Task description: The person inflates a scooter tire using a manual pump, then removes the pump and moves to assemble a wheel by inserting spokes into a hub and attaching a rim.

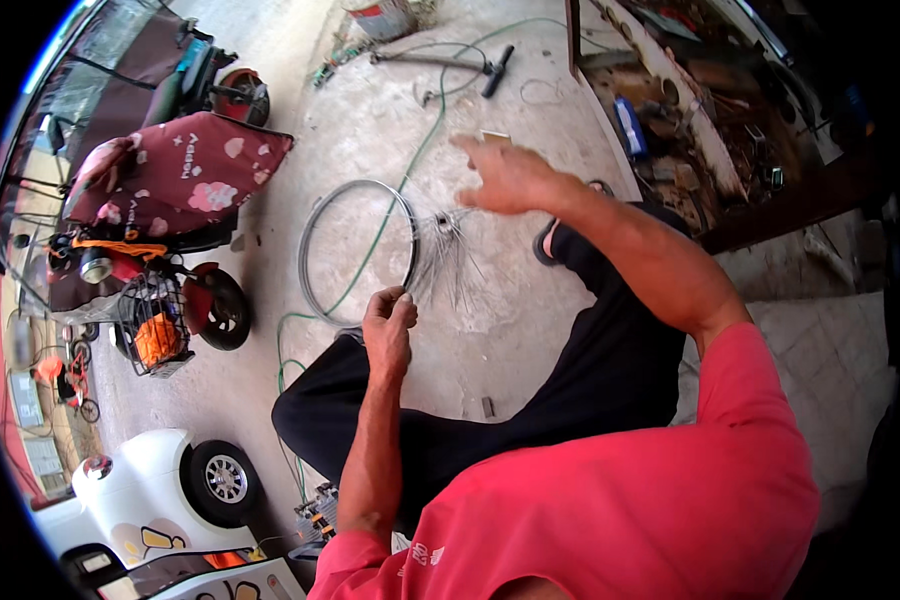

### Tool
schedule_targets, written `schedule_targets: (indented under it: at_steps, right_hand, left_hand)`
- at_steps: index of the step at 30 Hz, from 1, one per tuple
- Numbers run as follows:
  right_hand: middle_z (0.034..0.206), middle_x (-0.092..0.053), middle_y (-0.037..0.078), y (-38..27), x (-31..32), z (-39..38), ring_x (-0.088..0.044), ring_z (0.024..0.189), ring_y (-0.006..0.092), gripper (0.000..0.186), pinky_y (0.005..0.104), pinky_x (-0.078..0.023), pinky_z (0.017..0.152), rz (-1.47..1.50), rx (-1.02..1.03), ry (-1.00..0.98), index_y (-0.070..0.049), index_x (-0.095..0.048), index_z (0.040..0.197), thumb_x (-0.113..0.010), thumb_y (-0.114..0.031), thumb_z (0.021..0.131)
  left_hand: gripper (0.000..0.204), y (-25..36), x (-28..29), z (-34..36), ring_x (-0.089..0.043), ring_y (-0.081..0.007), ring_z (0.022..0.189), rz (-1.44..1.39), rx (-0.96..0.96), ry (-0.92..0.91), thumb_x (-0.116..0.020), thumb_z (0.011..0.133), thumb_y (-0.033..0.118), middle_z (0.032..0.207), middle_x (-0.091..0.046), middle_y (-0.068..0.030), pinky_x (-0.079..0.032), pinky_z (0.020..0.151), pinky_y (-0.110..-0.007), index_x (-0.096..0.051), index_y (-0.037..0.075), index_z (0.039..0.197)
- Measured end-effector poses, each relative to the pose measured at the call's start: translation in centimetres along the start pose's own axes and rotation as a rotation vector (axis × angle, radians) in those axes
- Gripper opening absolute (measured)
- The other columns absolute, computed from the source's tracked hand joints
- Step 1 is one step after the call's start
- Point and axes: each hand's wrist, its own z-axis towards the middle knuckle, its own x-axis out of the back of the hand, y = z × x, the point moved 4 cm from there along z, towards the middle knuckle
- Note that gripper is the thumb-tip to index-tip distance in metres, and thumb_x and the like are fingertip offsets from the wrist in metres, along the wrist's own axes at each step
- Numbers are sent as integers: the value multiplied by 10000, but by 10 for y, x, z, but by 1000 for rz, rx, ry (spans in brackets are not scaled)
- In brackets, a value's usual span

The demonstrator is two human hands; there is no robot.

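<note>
A bare silver bicycle wheel rim (306, 240) stands in front of me, just left of the middle. My left hand (388, 328) is closed at the rim's near right edge, thumb and fingers pinched on it. To the right of the rim, a wheel hub (444, 222) lies on the concrete with many thin loose spokes (452, 268) fanning out from it. My right hand (510, 178) is held out beyond the spokes, fingers apart and slightly blurred, with nothing visible in it. A small flat tan piece (495, 136) lies on the floor just past that hand.
A green hose (432, 135) runs across the concrete behind the rim. Farther off lie a hand pump (497, 72) and a bucket (382, 18). Parked scooters (210, 300) and a white vehicle (140, 490) stand left. A cluttered bin (705, 150) holds tools and a blue tube (630, 126).
</note>
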Motion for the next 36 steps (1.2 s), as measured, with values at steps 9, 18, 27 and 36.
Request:
schedule_targets:
  at_steps: [9, 18, 27, 36]
  right_hand:
    - [1104, -702, 188, 28, 32, 2, -676, 1009, 316, 625, 382, -510, 896, 164, -105, 45, -8, -548, 1340, -697, -343, 834]
    - [1094, -694, 204, 32, 36, 11, -695, 932, 299, 609, 386, -538, 832, 144, -153, -58, 33, -560, 1317, -704, -319, 841]
    - [1061, -703, 183, 27, 34, 14, -679, 979, 351, 557, 425, -525, 856, 194, -120, -138, -7, -581, 1272, -681, -349, 844]
    - [1048, -695, 145, 29, 26, 9, -679, 859, 230, 557, 361, -537, 810, 158, -90, -144, 20, -574, 1276, -732, -286, 839]
  left_hand:
    - [253, -96, 0, 76, -565, -108, 651, 142, 377, -144, -640, 950, 201, 809, -619, -39, -475, 604, -238, -584, 5, 1100]
    - [211, -167, -28, 184, -532, -90, 662, 313, 420, -123, -640, 926, 224, 795, -598, -3, -438, 586, -254, -612, 38, 1019]
    - [646, -226, -26, 258, -571, -402, 1196, 995, 232, -10, -713, 781, 381, 1288, -586, -273, -462, 1002, -459, -586, -30, 1264]
    - [750, -213, -46, 264, -559, -368, 1207, 1066, 168, -27, -778, 735, 420, 1313, -571, -237, -456, 992, -468, -547, -8, 1305]
